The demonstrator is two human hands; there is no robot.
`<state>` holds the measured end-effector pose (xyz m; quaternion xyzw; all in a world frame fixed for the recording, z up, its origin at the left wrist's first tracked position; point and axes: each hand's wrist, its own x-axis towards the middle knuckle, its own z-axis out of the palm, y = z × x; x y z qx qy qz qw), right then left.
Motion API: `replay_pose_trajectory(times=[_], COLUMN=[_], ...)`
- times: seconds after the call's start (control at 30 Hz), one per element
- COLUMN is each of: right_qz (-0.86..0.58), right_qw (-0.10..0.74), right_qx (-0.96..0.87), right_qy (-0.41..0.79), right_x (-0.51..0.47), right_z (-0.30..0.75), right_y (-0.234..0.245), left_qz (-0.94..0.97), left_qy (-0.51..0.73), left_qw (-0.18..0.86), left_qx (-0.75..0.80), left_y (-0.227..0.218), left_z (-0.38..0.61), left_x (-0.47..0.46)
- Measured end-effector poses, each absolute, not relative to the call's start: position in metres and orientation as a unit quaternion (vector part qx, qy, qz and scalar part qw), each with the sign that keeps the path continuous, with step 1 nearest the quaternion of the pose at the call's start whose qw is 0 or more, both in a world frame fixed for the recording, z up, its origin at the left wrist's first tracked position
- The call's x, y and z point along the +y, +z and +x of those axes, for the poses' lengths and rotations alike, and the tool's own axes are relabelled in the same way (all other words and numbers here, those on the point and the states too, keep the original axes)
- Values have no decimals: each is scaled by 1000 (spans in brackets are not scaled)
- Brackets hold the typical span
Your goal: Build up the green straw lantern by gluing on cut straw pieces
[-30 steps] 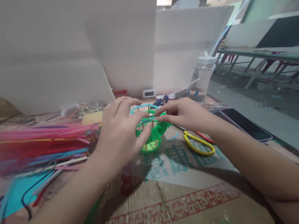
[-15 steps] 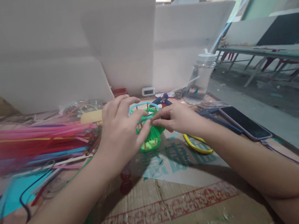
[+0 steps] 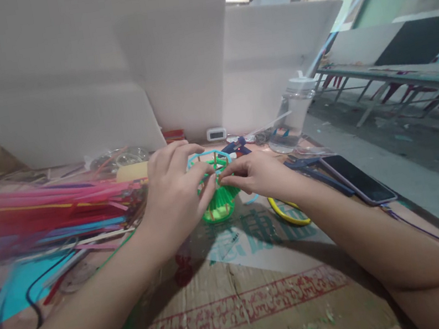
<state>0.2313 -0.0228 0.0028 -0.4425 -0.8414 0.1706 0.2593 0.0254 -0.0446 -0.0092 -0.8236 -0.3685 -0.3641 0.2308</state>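
A small round basket-like craft (image 3: 221, 213) stands on the cardboard, with thin wooden sticks as uprights, a light-blue top ring and green strips woven around its side. My left hand (image 3: 176, 185) curls over its left side, thumb and forefinger bent together at the weave. From the right, my right hand (image 3: 258, 173) pinches at the green strip (image 3: 228, 194) with thumb and forefinger. The fingertips of both hands almost meet at the craft's near side. My left hand covers much of the craft's left half.
Pink and red chenille stems (image 3: 53, 206) lie at left. Yellow-handled pliers (image 3: 287, 215), a phone (image 3: 358, 177) and a clear water bottle (image 3: 294, 107) are at right. A blue glue gun (image 3: 237, 146) and a small white clock (image 3: 216, 133) lie behind. Printed cardboard (image 3: 243, 306) covers the front.
The view has shifted slightly left. My fingertips have moved a little apart at the green weave, and both hands remain at the craft.
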Motion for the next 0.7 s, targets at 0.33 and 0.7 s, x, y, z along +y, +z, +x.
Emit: replay_pose_trajectory(times=[0.33,0.7], right_qz=[-445,-441], right_qw=[252,256], right_qx=[-843,-846], right_qy=[165,157], right_x=[-23,-22], right_z=[232,231], right_y=[2,2], left_qz=[-827,-832], left_qy=[-351,-346], left_qw=[240,240], left_qx=[-367,-361], left_y=[-9,-9], left_z=[26,26], left_x=[-45,-45])
